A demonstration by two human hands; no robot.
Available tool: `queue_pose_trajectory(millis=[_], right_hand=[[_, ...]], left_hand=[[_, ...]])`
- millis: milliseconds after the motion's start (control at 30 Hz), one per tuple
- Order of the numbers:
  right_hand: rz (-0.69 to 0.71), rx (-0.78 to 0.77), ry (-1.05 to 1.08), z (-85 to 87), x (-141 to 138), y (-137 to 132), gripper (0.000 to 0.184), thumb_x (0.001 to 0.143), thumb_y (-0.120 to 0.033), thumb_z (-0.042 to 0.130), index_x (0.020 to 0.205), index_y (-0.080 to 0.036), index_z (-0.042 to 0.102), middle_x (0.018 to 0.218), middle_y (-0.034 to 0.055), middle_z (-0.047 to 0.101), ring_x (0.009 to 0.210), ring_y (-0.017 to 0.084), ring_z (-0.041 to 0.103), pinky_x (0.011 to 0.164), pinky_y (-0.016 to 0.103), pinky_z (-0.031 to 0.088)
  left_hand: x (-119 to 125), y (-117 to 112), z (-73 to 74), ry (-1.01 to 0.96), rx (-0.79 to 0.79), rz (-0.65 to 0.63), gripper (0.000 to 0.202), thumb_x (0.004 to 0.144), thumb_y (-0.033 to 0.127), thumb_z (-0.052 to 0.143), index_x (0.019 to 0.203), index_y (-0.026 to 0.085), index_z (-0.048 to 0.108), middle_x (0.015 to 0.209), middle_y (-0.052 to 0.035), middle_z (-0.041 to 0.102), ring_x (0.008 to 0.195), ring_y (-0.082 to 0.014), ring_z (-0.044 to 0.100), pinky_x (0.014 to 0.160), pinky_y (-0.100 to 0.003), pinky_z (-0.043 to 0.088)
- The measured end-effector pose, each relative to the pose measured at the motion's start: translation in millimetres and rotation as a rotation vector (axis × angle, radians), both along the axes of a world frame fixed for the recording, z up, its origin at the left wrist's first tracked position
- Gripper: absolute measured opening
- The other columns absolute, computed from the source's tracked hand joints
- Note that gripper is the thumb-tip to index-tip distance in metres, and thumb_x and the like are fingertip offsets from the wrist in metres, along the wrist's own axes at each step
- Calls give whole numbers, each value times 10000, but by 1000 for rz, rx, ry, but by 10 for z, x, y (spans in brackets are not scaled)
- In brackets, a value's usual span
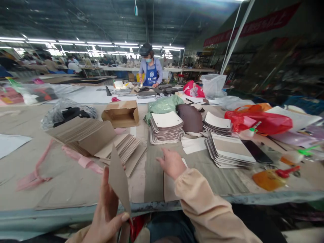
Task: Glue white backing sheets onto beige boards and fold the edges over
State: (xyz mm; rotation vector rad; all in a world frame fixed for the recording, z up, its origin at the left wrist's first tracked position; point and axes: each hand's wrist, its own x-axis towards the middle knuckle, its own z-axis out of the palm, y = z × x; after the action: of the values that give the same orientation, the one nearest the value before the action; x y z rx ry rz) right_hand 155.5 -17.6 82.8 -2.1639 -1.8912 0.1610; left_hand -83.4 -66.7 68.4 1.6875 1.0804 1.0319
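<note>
My left hand (106, 212) grips a thin brown cardboard piece (118, 179) upright near the table's front edge, thumb pressed on its lower corner. My right hand (172, 163) lies flat, fingers together, pressing on a light sheet (169, 187) that rests on the table (76, 182) in front of me. A fanned heap of brown cardboard pieces (88, 136) lies just beyond my left hand. Stacks of white-topped cut pieces stand ahead (166, 126) and to the right (230, 148).
An open cardboard box (121, 114), a green bag (163, 105), a dark brown piece (189, 117), red bags (260, 121) and glue bottles (273, 177) crowd the table. Pink strips (37, 172) lie left. A person in a blue apron (150, 72) works at the far side.
</note>
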Motion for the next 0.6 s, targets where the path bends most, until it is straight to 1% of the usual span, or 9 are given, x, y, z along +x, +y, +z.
queue_pose_trajectory(millis=[67, 100, 200, 267, 333, 400, 433, 500, 600], right_hand=[[25, 36, 133, -99, 7, -13, 462, 867, -423, 549, 1224, -131, 538, 983, 125, 687, 827, 229, 657, 732, 316, 478], [43, 60, 240, -143, 40, -55, 483, 866, -421, 549, 1256, -137, 522, 993, 112, 693, 818, 215, 660, 757, 317, 482], [41, 157, 593, -264, 241, -269, 418, 840, -356, 569, 1220, -182, 569, 993, 64, 704, 804, 182, 656, 782, 314, 491], [-41, 212, 745, -343, 406, -456, 366, 816, -366, 576, 1136, -193, 619, 928, 48, 704, 804, 182, 643, 742, 313, 502], [-170, 226, 904, -413, 534, -662, 360, 785, -417, 592, 1052, -181, 646, 826, 42, 686, 739, 182, 622, 641, 301, 505], [-267, 190, 1089, -465, 586, -870, 374, 744, -466, 630, 967, -168, 658, 741, 29, 652, 664, 165, 586, 552, 273, 480], [-290, 164, 1175, -480, 581, -967, 377, 722, -482, 653, 930, -167, 661, 713, 21, 635, 640, 156, 566, 527, 259, 464], [-288, 125, 1306, -487, 522, -1133, 370, 689, -492, 695, 875, -174, 662, 689, 8, 612, 633, 142, 540, 519, 240, 440], [-248, 79, 1432, -449, 393, -1290, 342, 680, -483, 724, 822, -182, 648, 689, -7, 593, 624, 120, 502, 519, 218, 401]], left_hand=[[30, -49, -8, 8, -6, -58, 1089, 717, 709, 541, 1464, 317, -147, 1536, -38, 240, 1368, -351, 287, 1049, -531, 388], [54, -65, -15, 7, -12, -89, 1090, 715, 723, 529, 1462, 318, -153, 1537, -38, 238, 1365, -352, 293, 1051, -530, 386], [156, -80, -53, 13, -31, -153, 1112, 699, 772, 485, 1461, 293, -168, 1528, -57, 260, 1353, -362, 312, 1057, -532, 375], [237, -73, -103, 24, -47, -175, 1165, 666, 813, 458, 1455, 258, -197, 1498, -85, 315, 1333, -378, 338, 1040, -544, 384], [322, -56, -178, 35, -66, -216, 1210, 631, 842, 438, 1458, 222, -192, 1446, -113, 389, 1303, -397, 370, 1019, -560, 391], [421, -37, -267, 61, -96, -289, 1209, 611, 859, 418, 1480, 200, -103, 1385, -129, 454, 1274, -406, 395, 1010, -568, 386], [479, -29, -311, 84, -113, -331, 1190, 610, 860, 414, 1490, 197, -37, 1358, -130, 478, 1263, -404, 404, 1011, -566, 380], [616, -22, -380, 137, -134, -405, 1140, 616, 855, 413, 1490, 200, 85, 1315, -128, 512, 1240, -388, 428, 1011, -553, 377], [849, -39, -416, 223, -109, -494, 1104, 621, 856, 405, 1472, 188, 185, 1254, -135, 551, 1186, -361, 483, 986, -530, 406]])
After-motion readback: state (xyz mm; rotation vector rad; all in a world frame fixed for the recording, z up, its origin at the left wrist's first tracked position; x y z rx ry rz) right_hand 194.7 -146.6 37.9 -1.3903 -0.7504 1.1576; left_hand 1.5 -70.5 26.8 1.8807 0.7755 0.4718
